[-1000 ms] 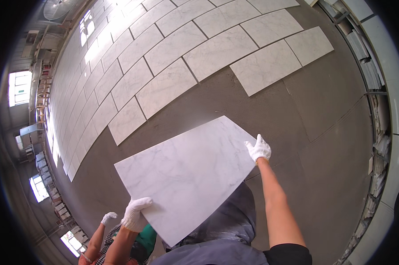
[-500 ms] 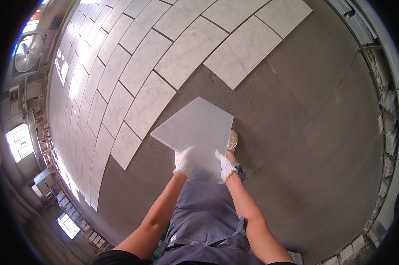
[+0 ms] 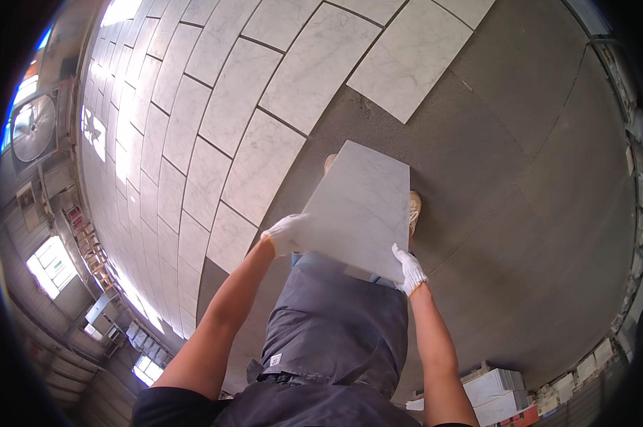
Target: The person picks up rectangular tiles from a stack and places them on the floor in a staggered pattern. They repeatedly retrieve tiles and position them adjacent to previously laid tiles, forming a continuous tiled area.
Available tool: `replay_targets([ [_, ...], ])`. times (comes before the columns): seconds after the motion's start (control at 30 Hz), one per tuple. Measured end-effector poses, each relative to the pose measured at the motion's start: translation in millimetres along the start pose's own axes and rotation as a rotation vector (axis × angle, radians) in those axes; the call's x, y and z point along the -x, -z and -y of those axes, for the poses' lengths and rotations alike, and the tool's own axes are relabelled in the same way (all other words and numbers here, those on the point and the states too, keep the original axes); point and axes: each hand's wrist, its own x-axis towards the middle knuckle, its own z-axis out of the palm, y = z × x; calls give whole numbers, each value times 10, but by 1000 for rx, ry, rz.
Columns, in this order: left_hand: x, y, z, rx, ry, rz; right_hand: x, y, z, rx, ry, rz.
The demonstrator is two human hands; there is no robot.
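Note:
Between my two gloved hands is a pale marble slab (image 3: 360, 203) with faint grey veining, tilted in front of my apron. My left hand (image 3: 284, 233), in a white knit glove, grips its left edge, and the fingertips are blurred. At the near right corner my right hand (image 3: 410, 269) holds the slab with the thumb along its edge; the fingers underneath are hidden. Beyond the slab, marble slabs (image 3: 264, 153) lie in staggered rows on the floor with narrow dark gaps between them.
Bare grey concrete floor (image 3: 506, 199) with thin joint lines spreads to the right. My shoe (image 3: 415, 212) shows beside the slab. A stack of slabs (image 3: 496, 395) stands at the lower right. Along the far left are a large fan (image 3: 33, 128) and a bright window (image 3: 53, 265).
The held slab has turned and shows more of its face. My hands have moved farther apart, the left one to the slab's left edge. The whole view has shifted, bringing the stack into sight.

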Motion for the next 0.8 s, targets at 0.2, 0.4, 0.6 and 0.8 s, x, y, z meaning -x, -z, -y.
replay_targets([
  [0.2, -239, 241, 190, -514, 43, 89, -88, -190, -216, -3, 153, -123],
  [0.4, -62, 855, -292, 586, 447, -209, -175, -548, -311, -66, 183, -157],
  [0.6, -247, 1363, -397, 488, 412, -140, -439, -874, -98, -97, 310, -131],
  [0.8, -606, 1648, -360, 476, 372, -149, -819, -976, 152, -131, 229, -211],
])
